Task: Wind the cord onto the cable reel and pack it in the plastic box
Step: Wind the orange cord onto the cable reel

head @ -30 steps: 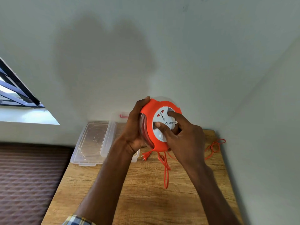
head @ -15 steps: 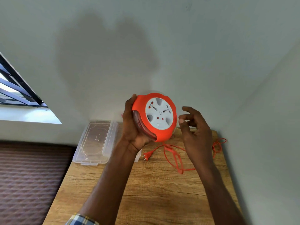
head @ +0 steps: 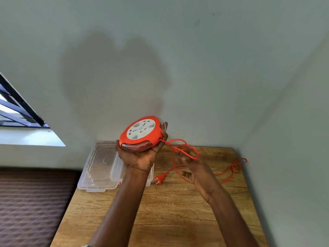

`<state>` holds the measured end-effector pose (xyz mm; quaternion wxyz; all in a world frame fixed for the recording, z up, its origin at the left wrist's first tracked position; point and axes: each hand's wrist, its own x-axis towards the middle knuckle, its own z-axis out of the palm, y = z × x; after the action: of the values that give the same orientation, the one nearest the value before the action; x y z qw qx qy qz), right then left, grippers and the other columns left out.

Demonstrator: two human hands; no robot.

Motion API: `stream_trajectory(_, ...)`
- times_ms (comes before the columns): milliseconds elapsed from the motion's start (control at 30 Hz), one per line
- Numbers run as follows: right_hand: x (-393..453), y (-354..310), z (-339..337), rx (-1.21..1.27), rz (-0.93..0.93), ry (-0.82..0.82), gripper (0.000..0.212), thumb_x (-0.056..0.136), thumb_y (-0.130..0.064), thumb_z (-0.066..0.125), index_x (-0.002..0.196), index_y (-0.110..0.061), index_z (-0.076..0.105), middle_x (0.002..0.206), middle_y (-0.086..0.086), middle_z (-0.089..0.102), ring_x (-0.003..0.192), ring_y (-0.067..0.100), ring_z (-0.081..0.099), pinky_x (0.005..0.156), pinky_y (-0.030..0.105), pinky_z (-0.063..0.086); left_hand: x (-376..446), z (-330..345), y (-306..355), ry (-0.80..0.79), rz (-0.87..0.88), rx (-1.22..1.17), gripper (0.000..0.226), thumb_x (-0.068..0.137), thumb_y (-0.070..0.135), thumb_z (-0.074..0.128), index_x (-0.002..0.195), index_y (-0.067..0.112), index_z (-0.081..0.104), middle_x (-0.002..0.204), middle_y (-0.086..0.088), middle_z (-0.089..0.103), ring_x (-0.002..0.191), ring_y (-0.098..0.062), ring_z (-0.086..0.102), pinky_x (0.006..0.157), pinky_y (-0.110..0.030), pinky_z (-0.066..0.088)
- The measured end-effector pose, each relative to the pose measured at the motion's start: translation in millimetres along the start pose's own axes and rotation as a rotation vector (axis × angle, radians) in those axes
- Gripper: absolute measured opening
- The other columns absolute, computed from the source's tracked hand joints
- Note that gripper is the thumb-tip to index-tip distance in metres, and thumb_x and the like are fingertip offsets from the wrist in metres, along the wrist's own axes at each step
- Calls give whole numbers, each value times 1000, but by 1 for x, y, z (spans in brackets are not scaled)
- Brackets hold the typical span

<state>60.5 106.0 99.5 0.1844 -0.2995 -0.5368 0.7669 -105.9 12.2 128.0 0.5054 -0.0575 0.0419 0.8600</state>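
Observation:
My left hand [head: 140,159] holds the orange cable reel [head: 140,131] from beneath, fingers curled round its rim, white socket face tilted up and to the left. The orange cord [head: 231,168] leaves the reel's right side, loops over my blurred right hand [head: 192,168] and trails across the wooden table [head: 178,211] to the right edge. Whether that hand grips the cord is lost in the blur. The plug [head: 159,179] lies on the table near my left wrist. The clear plastic box [head: 115,168] stands at the back left, partly behind my left forearm.
The box's clear lid [head: 99,163] lies flat to its left, overhanging the table's left edge. Walls close the table in at the back and right. A brown patterned surface [head: 32,202] lies lower on the left, and a window [head: 16,113] is above it.
My right hand left the reel's face and dropped right into the cord loops. My left hand turned the reel from upright to tilted, socket face up. Cord loops rose off the table.

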Motion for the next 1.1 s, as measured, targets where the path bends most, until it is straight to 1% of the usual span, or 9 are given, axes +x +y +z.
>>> stream_trajectory(100, 2, 12, 14, -124, -61, -38, 29, 98, -14, 65, 123, -28, 71, 120, -10, 74, 103, 3, 65, 80, 26, 48, 2, 1, -4, 42, 42, -3, 92, 94, 71, 38, 154, 2, 42, 146, -43, 49, 129, -65, 50, 100, -74, 45)
stream_trajectory(267, 13, 15, 9, 42, 67, 228, 14, 96, -25, 68, 85, -17, 71, 69, 2, 66, 67, 14, 68, 61, 27, 46, 5, 0, 2, 96, 122, -54, 89, 94, 67, 36, 151, -1, 45, 142, -45, 52, 127, -68, 52, 103, -76, 42)
stream_trajectory(433, 20, 26, -35, 13, 109, 630, 15, 96, -8, 67, 81, -11, 65, 72, 11, 63, 64, 20, 57, 53, 27, 33, 1, -4, 22, 137, 203, -79, 98, 87, 74, 39, 154, 3, 43, 150, -43, 45, 141, -63, 40, 116, -66, 32)
stream_trajectory(533, 22, 29, -44, -85, 29, 734, 23, 96, 1, 63, 75, -9, 63, 75, 13, 64, 71, 24, 59, 61, 29, 44, 0, -4, 20, 127, 197, -51, 96, 85, 73, 40, 150, 2, 46, 147, -43, 48, 138, -63, 43, 112, -69, 36)
stream_trajectory(633, 24, 24, -43, -273, -110, 570, 30, 88, 15, 60, 91, -15, 66, 89, 2, 67, 93, 23, 63, 82, 29, 48, 0, -3, 14, 139, 168, -42, 91, 89, 71, 36, 141, -3, 51, 133, -47, 56, 123, -67, 53, 101, -77, 39)
stream_trajectory(767, 18, 9, -26, -549, -315, 176, 59, 85, 5, 70, 131, -30, 62, 130, -21, 65, 125, -7, 56, 94, 7, 43, 3, -2, 1, 139, 73, -74, 98, 87, 74, 39, 152, 0, 44, 150, -42, 44, 141, -61, 39, 109, -69, 39)
stream_trajectory(933, 10, -1, -7, -518, -378, -60, 69, 86, 12, 63, 135, -37, 61, 134, -14, 66, 124, 7, 62, 104, 31, 50, 4, -1, -5, 145, 26, -104, 101, 88, 74, 38, 156, 0, 38, 153, -42, 40, 142, -62, 37, 104, -71, 44)
stream_trajectory(1033, 4, -3, -21, -530, -441, -168, 64, 91, 8, 66, 143, -29, 57, 156, -15, 46, 145, 5, 41, 105, 25, 48, 3, -2, -2, 128, 27, -119, 99, 87, 72, 40, 155, 1, 40, 153, -42, 41, 141, -63, 38, 98, -75, 47)
stream_trajectory(1100, 5, -4, -26, -488, -425, -194, 54, 93, 3, 68, 139, -25, 62, 153, -12, 52, 143, 9, 46, 104, 29, 50, 1, -2, -1, 125, 10, -126, 98, 87, 72, 40, 156, 2, 39, 153, -42, 40, 141, -63, 37, 101, -73, 44)
